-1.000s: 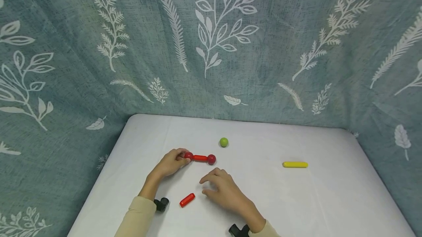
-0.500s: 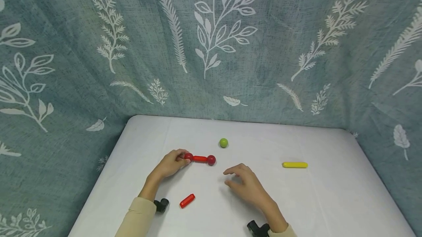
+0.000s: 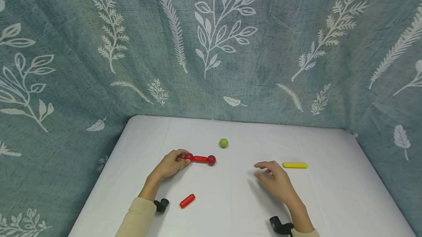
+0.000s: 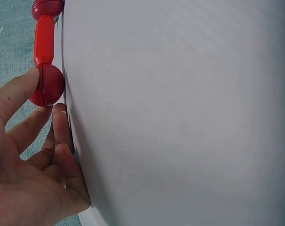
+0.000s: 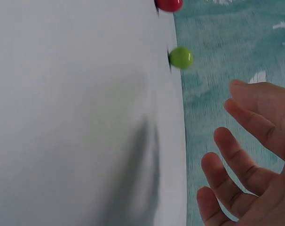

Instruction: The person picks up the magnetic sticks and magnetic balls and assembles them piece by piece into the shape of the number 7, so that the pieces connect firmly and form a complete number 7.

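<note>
Curtain (image 3: 257, 86): leaf-printed, behind your table's (image 3: 343, 196) back edge.
Left hand (image 3: 170, 163): you pinch the red barbell (image 3: 200, 159) by its left end.
Right hand (image 3: 278, 182): your fingers spread apart, near the yellow rod (image 3: 295, 165).
Red barbell: nearer the left edge than the right.
Yellow rod: toward the right edge.
Red rod (image 3: 187, 201): nearer you.
Green ball (image 3: 224, 143): nearest the back edge.

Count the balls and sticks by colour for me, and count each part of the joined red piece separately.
Red balls: 2, one pinched by the left hand
Red sticks: 2, one joined between those balls, one loose
Green balls: 1
Yellow sticks: 1
Total: 6
</note>
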A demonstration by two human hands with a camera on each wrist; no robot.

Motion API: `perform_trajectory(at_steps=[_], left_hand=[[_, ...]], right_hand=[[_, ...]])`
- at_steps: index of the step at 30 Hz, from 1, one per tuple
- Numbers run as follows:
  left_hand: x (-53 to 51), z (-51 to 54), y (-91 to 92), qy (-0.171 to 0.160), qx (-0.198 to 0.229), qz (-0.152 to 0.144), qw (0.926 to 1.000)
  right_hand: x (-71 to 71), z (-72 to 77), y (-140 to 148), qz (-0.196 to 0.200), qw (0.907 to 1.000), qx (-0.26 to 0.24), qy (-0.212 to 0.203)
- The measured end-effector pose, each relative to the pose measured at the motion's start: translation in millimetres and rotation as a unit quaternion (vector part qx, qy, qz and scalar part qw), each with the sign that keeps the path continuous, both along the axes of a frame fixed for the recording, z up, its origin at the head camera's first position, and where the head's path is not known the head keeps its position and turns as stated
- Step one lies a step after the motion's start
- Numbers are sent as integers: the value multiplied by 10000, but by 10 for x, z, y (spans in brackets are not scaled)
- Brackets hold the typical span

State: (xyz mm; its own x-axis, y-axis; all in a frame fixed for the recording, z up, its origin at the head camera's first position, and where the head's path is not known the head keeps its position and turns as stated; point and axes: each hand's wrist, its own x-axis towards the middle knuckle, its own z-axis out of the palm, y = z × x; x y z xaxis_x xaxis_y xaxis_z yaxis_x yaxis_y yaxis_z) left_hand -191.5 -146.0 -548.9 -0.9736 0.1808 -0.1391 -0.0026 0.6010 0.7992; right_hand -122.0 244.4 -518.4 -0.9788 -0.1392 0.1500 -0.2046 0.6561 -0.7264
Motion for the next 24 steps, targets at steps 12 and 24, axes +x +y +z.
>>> perform_trajectory(at_steps=[12, 24], left_hand=[[4, 16, 2, -25, -1, 35, 10000], [-5, 9, -2, 4, -12, -8, 10000]], right_hand=[[-55, -9, 578, -550, 9978, 368, 93], [-122, -64, 897, -1013, 9896, 844, 579]])
